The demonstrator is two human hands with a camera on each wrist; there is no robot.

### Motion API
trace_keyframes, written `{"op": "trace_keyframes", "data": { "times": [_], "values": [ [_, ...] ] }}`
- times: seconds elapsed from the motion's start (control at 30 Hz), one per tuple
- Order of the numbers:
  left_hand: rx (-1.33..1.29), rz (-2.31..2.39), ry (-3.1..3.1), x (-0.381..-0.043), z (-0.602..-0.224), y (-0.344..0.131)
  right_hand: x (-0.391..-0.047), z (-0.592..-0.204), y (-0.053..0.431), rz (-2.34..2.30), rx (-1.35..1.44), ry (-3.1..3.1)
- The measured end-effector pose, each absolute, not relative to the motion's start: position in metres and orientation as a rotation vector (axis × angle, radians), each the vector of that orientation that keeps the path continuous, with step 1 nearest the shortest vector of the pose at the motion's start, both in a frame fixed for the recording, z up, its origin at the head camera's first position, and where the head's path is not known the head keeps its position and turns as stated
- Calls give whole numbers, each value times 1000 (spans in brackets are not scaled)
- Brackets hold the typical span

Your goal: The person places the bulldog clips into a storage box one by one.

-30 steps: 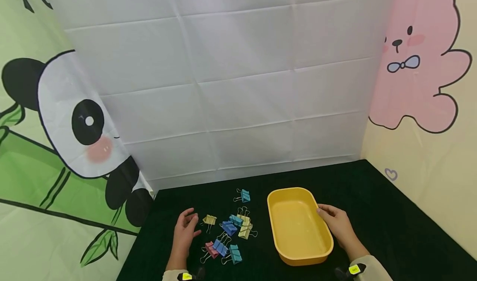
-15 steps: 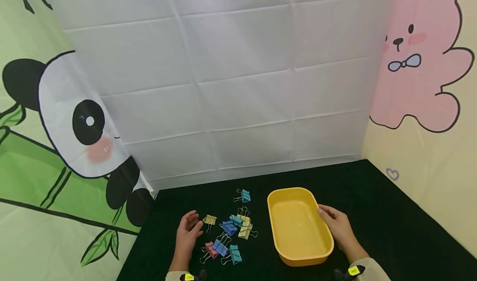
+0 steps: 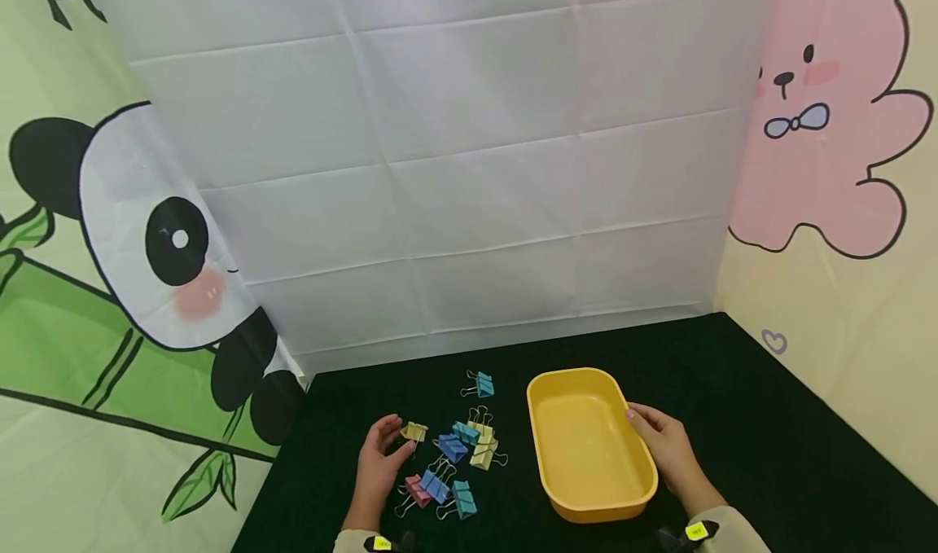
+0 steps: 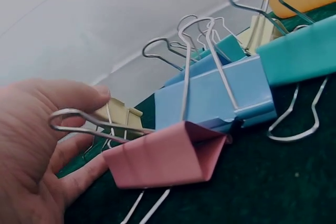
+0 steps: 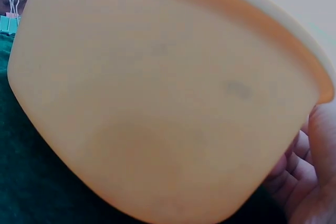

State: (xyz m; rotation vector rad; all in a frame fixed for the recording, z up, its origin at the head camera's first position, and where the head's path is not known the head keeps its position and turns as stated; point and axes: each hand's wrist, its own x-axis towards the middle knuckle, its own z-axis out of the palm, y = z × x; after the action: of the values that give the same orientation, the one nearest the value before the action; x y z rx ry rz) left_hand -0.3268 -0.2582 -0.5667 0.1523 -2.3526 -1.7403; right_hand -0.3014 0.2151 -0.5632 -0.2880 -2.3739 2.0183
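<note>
My left hand point(image 3: 377, 465) is at the near left of the clips, its thumb and fingers spread around a yellow binder clip point(image 3: 415, 432). In the left wrist view the thumb point(image 4: 79, 94) overlaps that clip's edge; I cannot tell whether it touches. A pink binder clip point(image 4: 160, 158) partly covers the fingers there. My right hand point(image 3: 670, 447) holds the right rim of a yellow plastic bin point(image 3: 593, 443), thumb at the rim and fingers outside the wall. The bin holds nothing. Its outer wall point(image 5: 157, 87) fills the right wrist view.
Blue binder clips point(image 3: 435, 485), teal ones point(image 3: 463, 500) and yellow ones point(image 3: 484, 453) lie clustered on the dark green cloth point(image 3: 513, 528). One teal clip point(image 3: 484, 384) lies apart, farther back. A white sheet point(image 3: 469, 170) hangs behind the table.
My left hand has moved right, its fingers coming around the yellow binder clip. The right hand and the bin have stayed in place.
</note>
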Motion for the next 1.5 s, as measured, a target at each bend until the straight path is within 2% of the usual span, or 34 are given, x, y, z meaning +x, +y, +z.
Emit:
{"op": "trace_keyframes", "data": {
  "times": [0.67,1.5],
  "values": [
    [213,-1447,-2539,-332,-572,-256,-301,-563,215,2015,-243,-2376],
    [229,-1553,-2272,-329,-571,-259,-301,-565,217,2022,-255,-2411]
  ]
}}
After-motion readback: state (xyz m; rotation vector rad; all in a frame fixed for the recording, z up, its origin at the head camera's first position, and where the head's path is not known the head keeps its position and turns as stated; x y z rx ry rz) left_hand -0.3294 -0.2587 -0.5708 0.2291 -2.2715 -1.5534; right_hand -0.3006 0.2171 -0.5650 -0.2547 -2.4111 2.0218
